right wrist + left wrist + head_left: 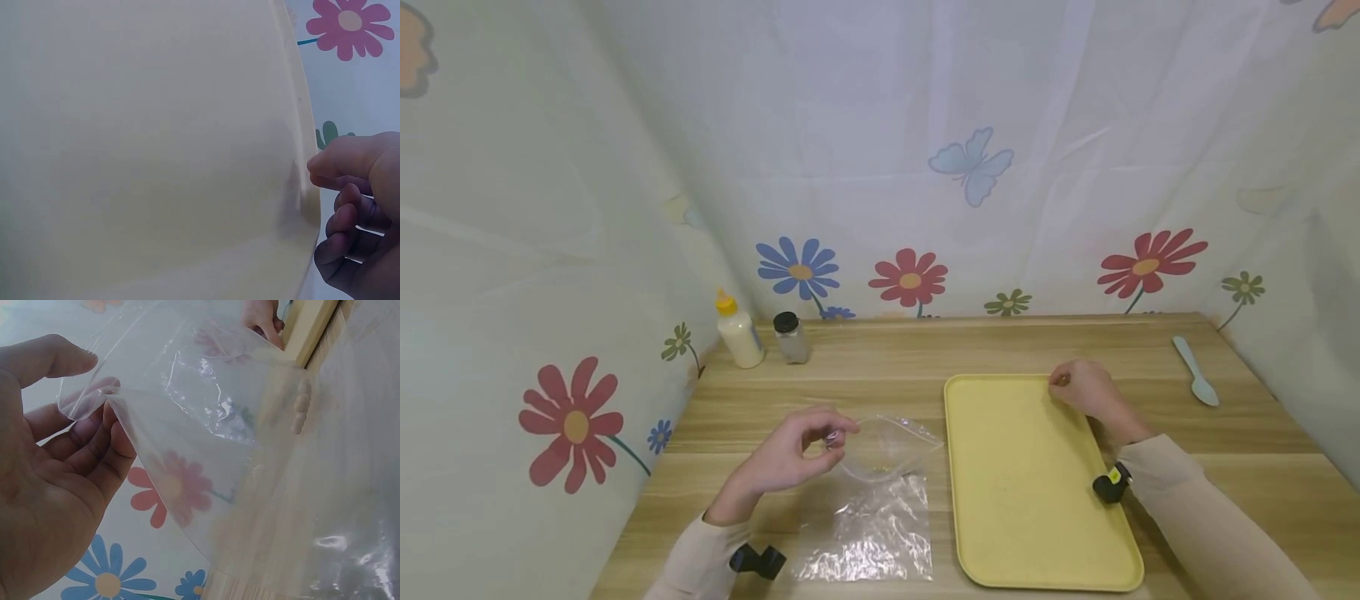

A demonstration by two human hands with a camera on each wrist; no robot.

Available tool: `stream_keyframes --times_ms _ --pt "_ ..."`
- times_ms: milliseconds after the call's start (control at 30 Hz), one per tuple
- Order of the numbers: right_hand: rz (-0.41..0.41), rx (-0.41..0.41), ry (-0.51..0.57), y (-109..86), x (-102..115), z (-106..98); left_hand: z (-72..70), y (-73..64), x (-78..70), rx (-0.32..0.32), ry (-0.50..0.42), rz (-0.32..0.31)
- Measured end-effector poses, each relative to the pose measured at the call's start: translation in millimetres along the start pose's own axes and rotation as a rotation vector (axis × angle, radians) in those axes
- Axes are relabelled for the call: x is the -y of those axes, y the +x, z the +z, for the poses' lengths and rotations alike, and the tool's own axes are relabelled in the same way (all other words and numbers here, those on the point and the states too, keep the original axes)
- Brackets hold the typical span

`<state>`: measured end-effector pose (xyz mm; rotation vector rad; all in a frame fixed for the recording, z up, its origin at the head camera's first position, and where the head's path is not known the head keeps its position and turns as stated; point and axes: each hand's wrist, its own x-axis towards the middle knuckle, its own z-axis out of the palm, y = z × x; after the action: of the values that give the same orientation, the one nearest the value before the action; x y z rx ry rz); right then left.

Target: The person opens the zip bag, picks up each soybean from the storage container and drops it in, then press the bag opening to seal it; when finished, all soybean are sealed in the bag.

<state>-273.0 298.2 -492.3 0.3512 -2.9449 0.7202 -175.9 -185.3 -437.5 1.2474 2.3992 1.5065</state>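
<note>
A clear zip bag (880, 521) stands partly upright on the wooden table, its mouth spread. My left hand (797, 450) holds the lip of the bag, its fingers curled at the edge and its thumb apart from them. Several small round beige pieces (302, 406) show through the plastic. Over at the far right corner of the yellow tray (1022, 483), my right hand (1086, 387) has its thumb and curled fingers close together at the rim (306, 125). Whether it pinches the rim or something small is hidden.
At the back left stand a white bottle (743, 340) with a yellow cap and a small jar (792, 342) with a black lid. A pale spoon (1195, 371) lies right of the tray. A flowered curtain (880, 167) hangs around the table (865, 358).
</note>
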Motion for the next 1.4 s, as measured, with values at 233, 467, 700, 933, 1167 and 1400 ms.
stream_keyframes --times_ms 233,467,700,933,1167,1400 --pt "-0.027 -0.027 -0.005 -3.1 6 -3 -0.2 0.4 1.4 0.008 0.011 -0.002" --pt "-0.048 -0.052 -0.004 -5.5 21 -7 -0.3 0.6 1.3 0.007 0.010 0.008" --pt "-0.054 -0.026 0.018 -8.5 37 -10 0.1 1.0 0.9 0.005 0.011 0.017" --pt "-0.081 -0.033 0.025 -9.1 51 -11 0.1 1.4 -0.9 0.005 0.010 0.017" --pt "-0.140 -0.040 0.043 -13.8 72 -14 0.1 2.3 0.2 0.005 0.029 0.029" --pt "-0.172 -0.054 0.057 -16.5 93 -15 0.4 2.0 2.0 0.003 0.022 0.034"
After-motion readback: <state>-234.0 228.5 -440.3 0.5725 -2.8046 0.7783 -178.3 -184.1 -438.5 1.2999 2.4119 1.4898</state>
